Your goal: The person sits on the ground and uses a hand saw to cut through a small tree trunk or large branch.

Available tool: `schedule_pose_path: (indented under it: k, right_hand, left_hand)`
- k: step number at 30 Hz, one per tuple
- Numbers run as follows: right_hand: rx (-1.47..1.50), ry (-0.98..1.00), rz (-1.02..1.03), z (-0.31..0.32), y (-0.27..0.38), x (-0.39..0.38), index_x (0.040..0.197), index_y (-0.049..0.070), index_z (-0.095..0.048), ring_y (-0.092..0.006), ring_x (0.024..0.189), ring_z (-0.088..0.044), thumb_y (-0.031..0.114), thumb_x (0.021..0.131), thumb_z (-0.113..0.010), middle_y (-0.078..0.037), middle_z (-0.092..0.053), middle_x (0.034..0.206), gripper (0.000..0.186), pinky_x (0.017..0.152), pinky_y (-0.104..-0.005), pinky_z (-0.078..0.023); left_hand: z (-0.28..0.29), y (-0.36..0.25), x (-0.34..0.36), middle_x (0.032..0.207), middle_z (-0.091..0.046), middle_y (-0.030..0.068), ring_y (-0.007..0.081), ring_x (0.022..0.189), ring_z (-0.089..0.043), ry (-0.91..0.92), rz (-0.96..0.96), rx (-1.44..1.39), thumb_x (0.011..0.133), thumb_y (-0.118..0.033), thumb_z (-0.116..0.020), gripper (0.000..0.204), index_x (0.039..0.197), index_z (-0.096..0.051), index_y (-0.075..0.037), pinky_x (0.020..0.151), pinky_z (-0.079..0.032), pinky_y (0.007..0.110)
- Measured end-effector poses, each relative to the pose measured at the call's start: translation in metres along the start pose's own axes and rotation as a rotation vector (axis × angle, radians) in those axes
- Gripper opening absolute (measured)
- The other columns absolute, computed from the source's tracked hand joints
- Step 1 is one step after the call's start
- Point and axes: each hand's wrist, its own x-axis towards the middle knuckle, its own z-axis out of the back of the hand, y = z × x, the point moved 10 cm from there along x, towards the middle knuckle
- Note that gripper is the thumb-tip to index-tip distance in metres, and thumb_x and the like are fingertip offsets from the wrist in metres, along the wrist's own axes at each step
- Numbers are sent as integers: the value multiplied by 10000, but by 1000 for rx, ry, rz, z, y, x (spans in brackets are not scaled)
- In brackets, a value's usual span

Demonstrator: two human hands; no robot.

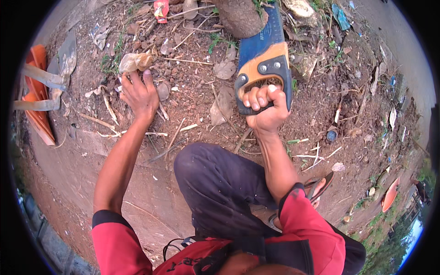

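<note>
Up top, the picture's edge slices off the tree trunk [236,16] and the far end of the saw [263,59]; whether blade and bark touch can't be made out. The right hand [268,110] covers part of the handle. Over left, the dark rim swallows an orange object [35,94], its kind unclear. A sandalled foot [319,187] shows only partly.

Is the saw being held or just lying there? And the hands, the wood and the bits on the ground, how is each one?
Handsaw: held, blade pointing away from the person
Right hand: closed around the saw's handle
Left hand: fingers extended, at the pale lump; grip unclear
Pale lump: at the left fingertips
Tree trunk: beside the blade; contact unclear
Red wrapper: lying on the ground
</note>
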Motion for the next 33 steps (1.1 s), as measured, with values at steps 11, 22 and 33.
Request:
schedule_pose_path:
  k: [11,22,33]
  right_hand:
    - [108,-50,237,-26,10,-44,707,110,-417,-156,470,-399,115,806,-463,-9,-370,533,109,534,-363,-403]
    - [-54,135,-109,11,58,-129,724,136,-410,-97,412,-344,183,874,-417,27,-340,500,157,489,-296,-372]
    - [98,-32,123,-21,-2,-26,609,134,-365,-132,482,-381,218,860,-483,17,-384,550,290,551,-337,-383]
  left_hand:
    - [35,-1,-14,1380,-356,224,377,1296,-341,-73,85,22,949,-513,-361,550,1379,-392,-172,1030,-153,623]
    - [15,14,4,1353,-353,247,399,1242,-366,-56,27,128,967,-477,-338,536,1366,-384,-124,1018,-204,551]
    - [34,-1,13,1348,-380,232,389,1264,-358,-98,67,28,961,-448,-374,480,1282,-456,-100,1021,-179,593]
